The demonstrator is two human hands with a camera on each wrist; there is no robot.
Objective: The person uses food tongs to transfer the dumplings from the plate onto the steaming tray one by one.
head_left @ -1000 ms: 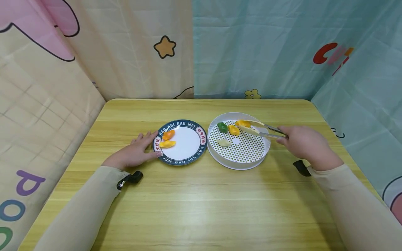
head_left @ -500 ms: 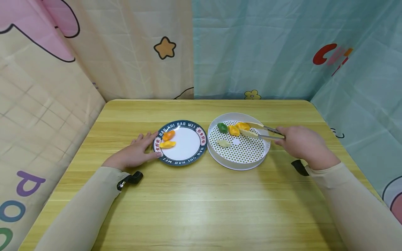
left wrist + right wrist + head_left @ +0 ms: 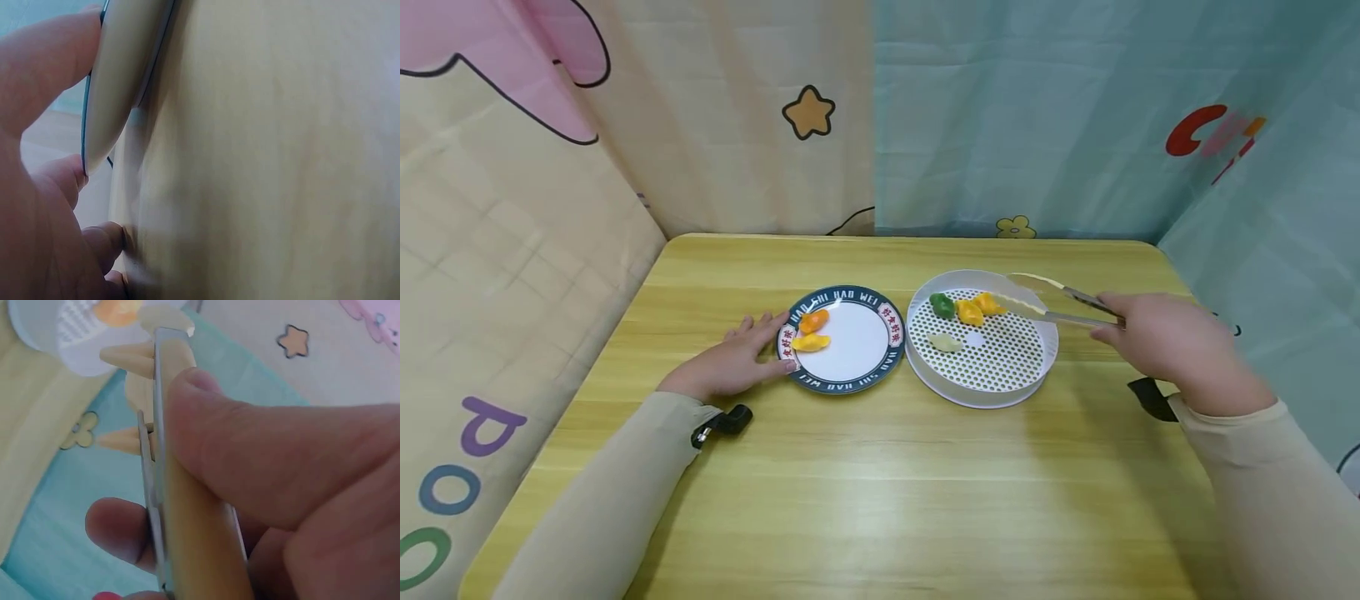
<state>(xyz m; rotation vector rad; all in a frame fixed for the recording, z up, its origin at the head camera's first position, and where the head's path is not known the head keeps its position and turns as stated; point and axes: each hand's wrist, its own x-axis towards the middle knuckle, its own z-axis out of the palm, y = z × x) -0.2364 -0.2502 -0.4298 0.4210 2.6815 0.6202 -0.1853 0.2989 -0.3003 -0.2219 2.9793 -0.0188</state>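
In the head view my left hand [image 3: 730, 358] lies with spread fingers at the left rim of a white plate [image 3: 857, 346] with a dark blue lettered border. Its thumb and a fingertip touch that rim. Two dumpling-shaped pieces, one orange [image 3: 813, 322] and one yellow [image 3: 811, 342], rest on the plate. My right hand [image 3: 1172, 342] grips metal tongs [image 3: 1078, 319] with pale tips, spread apart over a round white steamer tray [image 3: 981, 398]. Inside the tray are a green dumpling [image 3: 942, 306], two yellow dumplings [image 3: 969, 313] and a pale one [image 3: 944, 342]. Nothing shows between the tong tips.
Plate and tray stand side by side on a wooden table [image 3: 880, 483]. Printed curtains [image 3: 1075, 125] hang behind and at both sides. Black wrist straps [image 3: 730, 419] show at the cuffs.
The tongs have drawn back to the right and lifted off the rear yellow dumpling, their arms wider apart. The left hand keeps its place at the plate. The head view has shifted slightly.
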